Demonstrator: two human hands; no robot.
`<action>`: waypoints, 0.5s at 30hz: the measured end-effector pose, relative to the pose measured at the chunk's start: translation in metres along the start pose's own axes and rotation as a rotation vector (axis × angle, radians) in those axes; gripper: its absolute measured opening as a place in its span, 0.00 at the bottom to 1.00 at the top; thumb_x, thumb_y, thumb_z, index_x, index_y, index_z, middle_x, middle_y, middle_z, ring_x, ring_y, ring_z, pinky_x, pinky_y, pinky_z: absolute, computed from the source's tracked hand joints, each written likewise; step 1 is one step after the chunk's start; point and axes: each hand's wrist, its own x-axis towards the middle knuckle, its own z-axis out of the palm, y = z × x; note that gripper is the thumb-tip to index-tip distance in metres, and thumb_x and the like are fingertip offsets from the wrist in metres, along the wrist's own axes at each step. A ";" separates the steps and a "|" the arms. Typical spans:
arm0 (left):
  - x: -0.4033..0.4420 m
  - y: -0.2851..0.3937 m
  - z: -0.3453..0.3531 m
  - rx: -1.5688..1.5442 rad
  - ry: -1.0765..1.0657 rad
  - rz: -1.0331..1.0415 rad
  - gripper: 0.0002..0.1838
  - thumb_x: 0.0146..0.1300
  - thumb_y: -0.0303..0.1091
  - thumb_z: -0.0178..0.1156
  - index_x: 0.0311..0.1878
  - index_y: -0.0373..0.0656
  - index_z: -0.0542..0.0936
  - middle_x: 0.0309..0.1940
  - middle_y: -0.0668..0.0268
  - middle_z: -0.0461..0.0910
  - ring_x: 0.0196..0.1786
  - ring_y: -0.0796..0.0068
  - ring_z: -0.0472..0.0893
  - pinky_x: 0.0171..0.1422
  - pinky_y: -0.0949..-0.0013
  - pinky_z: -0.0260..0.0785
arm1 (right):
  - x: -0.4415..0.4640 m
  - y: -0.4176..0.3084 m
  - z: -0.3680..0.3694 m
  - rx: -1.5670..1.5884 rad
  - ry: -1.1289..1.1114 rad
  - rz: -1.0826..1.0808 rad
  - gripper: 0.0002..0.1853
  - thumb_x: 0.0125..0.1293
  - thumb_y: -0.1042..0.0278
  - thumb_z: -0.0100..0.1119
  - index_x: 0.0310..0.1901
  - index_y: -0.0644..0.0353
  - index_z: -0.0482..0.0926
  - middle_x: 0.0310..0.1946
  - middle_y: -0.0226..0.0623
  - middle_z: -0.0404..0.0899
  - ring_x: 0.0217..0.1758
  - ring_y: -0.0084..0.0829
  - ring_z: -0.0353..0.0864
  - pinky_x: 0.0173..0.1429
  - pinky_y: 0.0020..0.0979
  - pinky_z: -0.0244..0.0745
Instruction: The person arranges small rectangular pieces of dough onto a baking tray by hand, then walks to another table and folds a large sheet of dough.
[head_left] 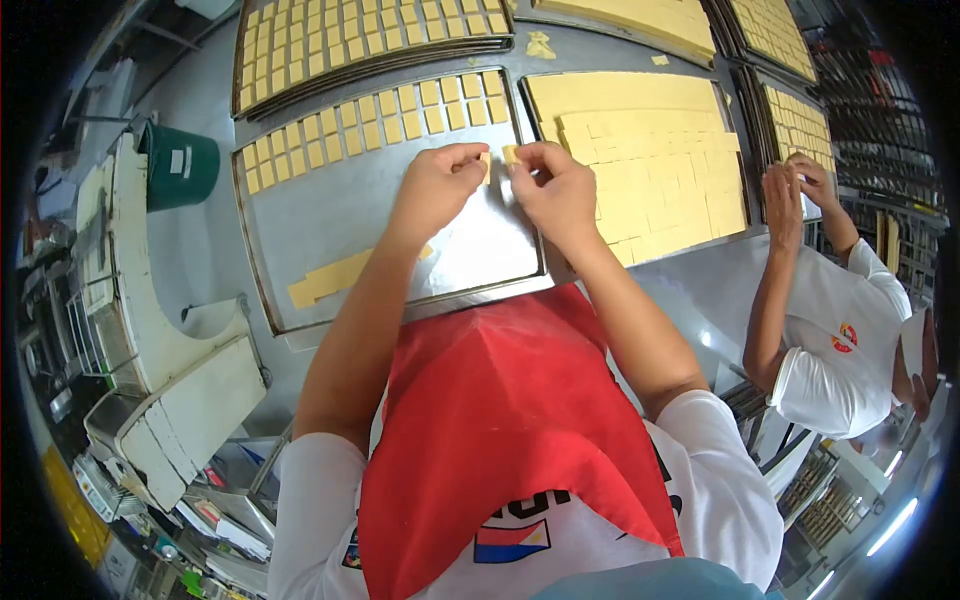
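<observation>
My left hand (436,190) pinches a small yellow dough piece (486,168) between thumb and forefinger. Close by on its right, my right hand (556,192) grips another dough piece (510,156) the same way. Both are over the right part of a metal baking tray (370,215). Rows of small rectangular dough pieces (329,137) lie along that tray's far side. Near its front edge is a strip of cut dough (325,279), partly hidden behind my left forearm. Right of the tray, a stack of scored dough sheets (655,170) lies on a second tray.
More trays of cut pieces (370,32) stand behind and at the far right. Dough scraps (540,45) lie between trays. A co-worker (840,320) handles something at the right table end. A green bin (180,168) and white machine (185,420) are on the left.
</observation>
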 end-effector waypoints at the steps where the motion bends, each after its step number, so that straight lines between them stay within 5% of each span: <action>1: 0.001 -0.002 0.002 0.315 0.108 0.087 0.21 0.66 0.29 0.67 0.61 0.33 0.85 0.45 0.56 0.88 0.44 0.64 0.87 0.50 0.66 0.79 | 0.004 0.000 -0.001 -0.484 0.041 -0.296 0.10 0.63 0.63 0.72 0.43 0.57 0.87 0.33 0.32 0.86 0.37 0.29 0.83 0.43 0.36 0.78; 2: -0.001 -0.004 0.005 0.317 0.106 0.085 0.21 0.66 0.29 0.67 0.61 0.33 0.85 0.45 0.56 0.88 0.44 0.64 0.87 0.50 0.66 0.79 | 0.006 0.001 -0.003 -0.969 0.081 -0.592 0.12 0.62 0.57 0.73 0.42 0.53 0.88 0.33 0.31 0.86 0.40 0.35 0.84 0.46 0.43 0.78; 3: -0.003 -0.007 0.008 0.433 0.147 0.214 0.22 0.64 0.28 0.69 0.62 0.35 0.84 0.46 0.57 0.86 0.44 0.66 0.86 0.48 0.66 0.80 | 0.004 0.001 -0.005 -1.059 0.006 -0.543 0.12 0.61 0.51 0.71 0.42 0.46 0.90 0.32 0.31 0.83 0.46 0.42 0.81 0.50 0.49 0.74; 5: -0.003 -0.015 0.009 0.548 0.186 0.339 0.24 0.62 0.27 0.70 0.63 0.36 0.83 0.46 0.58 0.84 0.44 0.68 0.85 0.46 0.67 0.80 | 0.005 0.008 -0.008 -1.090 0.037 -0.581 0.10 0.60 0.54 0.73 0.42 0.43 0.90 0.34 0.27 0.83 0.45 0.39 0.80 0.50 0.47 0.72; 7: -0.004 -0.023 0.008 0.645 0.170 0.488 0.24 0.59 0.23 0.72 0.61 0.37 0.84 0.48 0.55 0.82 0.41 0.61 0.85 0.47 0.63 0.80 | 0.005 0.016 -0.009 -1.120 0.057 -0.621 0.09 0.59 0.56 0.74 0.41 0.40 0.91 0.35 0.24 0.82 0.45 0.37 0.79 0.50 0.44 0.70; 15: 0.018 -0.027 0.013 0.660 0.306 0.590 0.17 0.59 0.26 0.74 0.54 0.42 0.89 0.38 0.58 0.83 0.38 0.57 0.83 0.44 0.59 0.77 | 0.030 0.022 0.000 -1.099 0.187 -0.685 0.06 0.63 0.59 0.66 0.36 0.35 0.91 0.31 0.23 0.83 0.43 0.36 0.80 0.51 0.46 0.65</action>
